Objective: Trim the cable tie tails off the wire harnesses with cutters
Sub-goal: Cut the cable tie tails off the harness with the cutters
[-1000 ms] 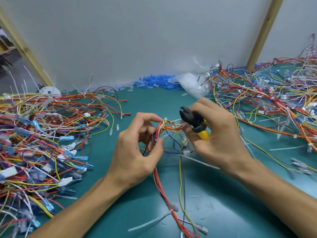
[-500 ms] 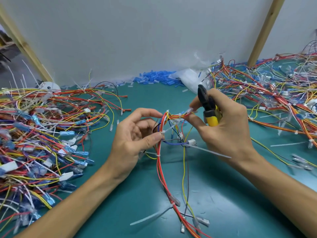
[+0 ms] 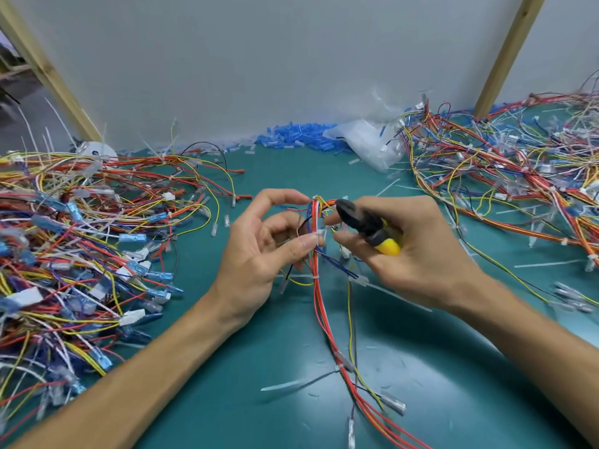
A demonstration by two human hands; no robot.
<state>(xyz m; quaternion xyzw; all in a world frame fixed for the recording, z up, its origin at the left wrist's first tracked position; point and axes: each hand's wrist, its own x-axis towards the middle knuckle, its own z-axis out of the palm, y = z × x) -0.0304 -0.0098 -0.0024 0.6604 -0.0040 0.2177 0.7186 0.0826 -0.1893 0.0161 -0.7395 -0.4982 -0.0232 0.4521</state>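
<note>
A wire harness [image 3: 319, 296] of red, yellow, white and blue wires hangs between my hands and trails toward the lower right over the green mat. My left hand [image 3: 269, 251] pinches its bundle near a white cable tie [image 3: 319, 234] with thumb and fingers. My right hand [image 3: 411, 251] grips yellow-handled cutters [image 3: 366, 226], whose black jaws point left, close to the top of the bundle. Lower on the harness, long white tie tails [image 3: 296, 382] stick out sideways.
A big heap of harnesses [image 3: 81, 251] covers the left of the green mat [image 3: 227, 384], another heap [image 3: 512, 186] the right. Blue sleeves [image 3: 301, 139] and a clear plastic bag [image 3: 369, 144] lie along the grey back wall. Cut tie scraps dot the mat.
The cutters have swung from pointing up to pointing left at the bundle's top. My left hand has shifted its pinch on the wires, and both hands have drawn slightly closer together.
</note>
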